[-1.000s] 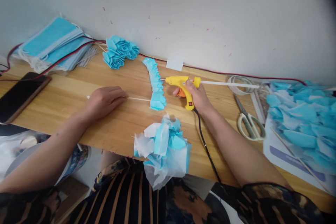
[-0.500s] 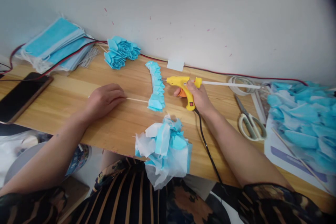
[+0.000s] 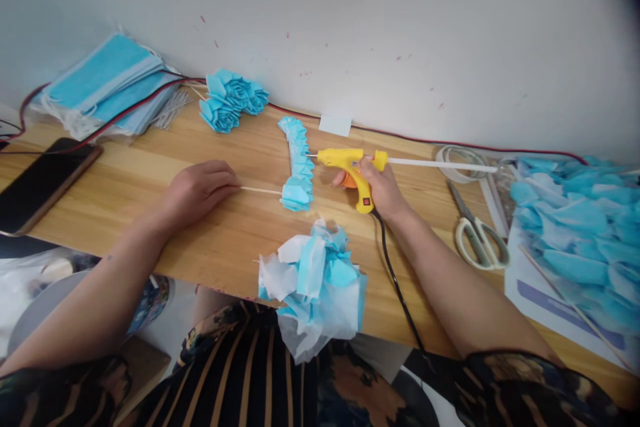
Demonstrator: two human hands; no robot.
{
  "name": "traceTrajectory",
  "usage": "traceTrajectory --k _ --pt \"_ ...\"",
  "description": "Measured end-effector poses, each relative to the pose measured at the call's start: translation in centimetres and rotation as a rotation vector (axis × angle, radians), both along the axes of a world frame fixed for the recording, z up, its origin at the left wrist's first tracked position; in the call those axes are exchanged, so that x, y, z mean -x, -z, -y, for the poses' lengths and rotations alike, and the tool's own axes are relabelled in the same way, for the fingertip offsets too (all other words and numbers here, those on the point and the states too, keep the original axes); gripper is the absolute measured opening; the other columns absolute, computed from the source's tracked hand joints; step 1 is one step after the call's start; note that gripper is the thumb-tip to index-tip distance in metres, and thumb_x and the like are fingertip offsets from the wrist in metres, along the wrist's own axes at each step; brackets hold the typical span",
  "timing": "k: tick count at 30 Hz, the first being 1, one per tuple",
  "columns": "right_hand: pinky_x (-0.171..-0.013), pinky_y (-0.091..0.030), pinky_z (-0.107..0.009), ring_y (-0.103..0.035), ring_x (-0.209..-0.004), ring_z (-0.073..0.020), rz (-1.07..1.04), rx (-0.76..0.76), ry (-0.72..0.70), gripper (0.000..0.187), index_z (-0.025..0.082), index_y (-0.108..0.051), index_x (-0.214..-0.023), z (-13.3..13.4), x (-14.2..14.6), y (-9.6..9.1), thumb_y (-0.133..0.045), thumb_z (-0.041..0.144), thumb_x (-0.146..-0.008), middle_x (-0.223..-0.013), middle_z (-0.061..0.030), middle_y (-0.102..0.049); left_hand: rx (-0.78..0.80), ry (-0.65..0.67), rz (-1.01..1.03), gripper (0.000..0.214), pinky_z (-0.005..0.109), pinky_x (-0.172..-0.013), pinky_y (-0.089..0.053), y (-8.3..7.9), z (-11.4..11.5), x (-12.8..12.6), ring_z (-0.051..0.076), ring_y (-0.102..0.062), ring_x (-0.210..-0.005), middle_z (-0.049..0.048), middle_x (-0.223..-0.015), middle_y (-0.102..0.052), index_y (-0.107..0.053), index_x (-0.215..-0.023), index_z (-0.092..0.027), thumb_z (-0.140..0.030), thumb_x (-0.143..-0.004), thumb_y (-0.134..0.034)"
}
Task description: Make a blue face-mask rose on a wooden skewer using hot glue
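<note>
My left hand (image 3: 203, 192) is closed on a thin wooden stick (image 3: 261, 190) that lies flat over the table. The stick's far end meets a pleated strip of light-blue material (image 3: 299, 159), which curves away from me and is rolled at its near end (image 3: 297, 195). In my right hand (image 3: 379, 188) is a yellow hot glue gun (image 3: 345, 160), a finger at its orange trigger. Its metal nozzle points left, at the strip's right edge. A long white glue stick (image 3: 440, 163) sticks out of its back. Nearer me lies a crumpled heap of blue and white pieces (image 3: 320, 273).
Blue masks (image 3: 107, 80) are stacked at the back left beside a phone (image 3: 43, 180). Finished blue flowers (image 3: 233, 99) lie near the wall. On the right are scissors (image 3: 477, 233), a white coil (image 3: 457, 163) and a bag of blue pieces (image 3: 580, 233). The gun's black cord (image 3: 395, 280) hangs over the front edge.
The glue gun and my right hand have shifted very slightly right and toward me. My left hand stays in place on the stick.
</note>
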State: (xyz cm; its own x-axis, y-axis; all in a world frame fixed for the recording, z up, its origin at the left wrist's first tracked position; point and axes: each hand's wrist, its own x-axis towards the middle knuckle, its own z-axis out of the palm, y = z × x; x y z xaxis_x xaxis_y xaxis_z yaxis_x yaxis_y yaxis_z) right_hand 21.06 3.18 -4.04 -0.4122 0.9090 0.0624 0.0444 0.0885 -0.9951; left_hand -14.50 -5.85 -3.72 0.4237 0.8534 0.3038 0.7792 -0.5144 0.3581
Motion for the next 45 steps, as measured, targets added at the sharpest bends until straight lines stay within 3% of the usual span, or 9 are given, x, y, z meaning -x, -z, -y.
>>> traceTrajectory --k 13,34,40,45 --pt "-0.061 -0.042 -0.029 -0.054 -0.059 -0.0135 0.198 -0.101 -0.134 0.067 0.019 -0.070 -0.060 0.06 0.06 -0.14 -0.058 0.080 -0.087 -0.063 -0.0033 -0.066 -0.011 0.030 -0.034 0.032 0.027 -0.078 -0.049 0.14 -0.10 0.31 0.018 -0.066 -0.086 0.0062 -0.094 -0.070 -0.071 -0.092 -0.018 -0.033 -0.107 -0.047" --pt "-0.057 -0.042 -0.026 -0.052 -0.057 -0.0120 0.291 -0.087 -0.131 0.066 0.019 -0.064 -0.057 0.28 0.08 -0.09 -0.056 0.076 -0.090 -0.058 -0.0025 -0.060 0.023 0.010 -0.061 0.036 0.028 -0.080 -0.048 0.07 -0.10 0.19 0.019 -0.066 -0.089 0.0084 -0.097 -0.071 -0.073 -0.094 -0.018 -0.035 -0.108 -0.043" --pt "-0.046 -0.037 -0.026 -0.045 -0.046 -0.0100 0.357 -0.063 -0.099 0.060 0.019 -0.063 -0.058 0.73 0.19 -0.78 -0.057 0.069 -0.090 -0.055 -0.0010 -0.058 0.034 -0.004 -0.074 0.037 0.028 -0.080 -0.049 0.09 -0.11 0.18 0.019 -0.067 -0.089 0.0081 -0.096 -0.071 -0.071 -0.093 -0.019 -0.037 -0.108 -0.043" --pt "-0.056 -0.046 -0.027 -0.055 -0.057 -0.0129 0.299 -0.131 -0.069 0.053 0.019 -0.069 -0.065 0.40 -0.24 -0.53 -0.062 0.065 -0.089 -0.069 -0.0037 -0.069 -0.002 0.013 -0.079 0.038 0.028 -0.079 -0.050 0.13 -0.15 0.22 0.019 -0.067 -0.088 0.0077 -0.095 -0.071 -0.071 -0.092 -0.019 -0.037 -0.108 -0.042"
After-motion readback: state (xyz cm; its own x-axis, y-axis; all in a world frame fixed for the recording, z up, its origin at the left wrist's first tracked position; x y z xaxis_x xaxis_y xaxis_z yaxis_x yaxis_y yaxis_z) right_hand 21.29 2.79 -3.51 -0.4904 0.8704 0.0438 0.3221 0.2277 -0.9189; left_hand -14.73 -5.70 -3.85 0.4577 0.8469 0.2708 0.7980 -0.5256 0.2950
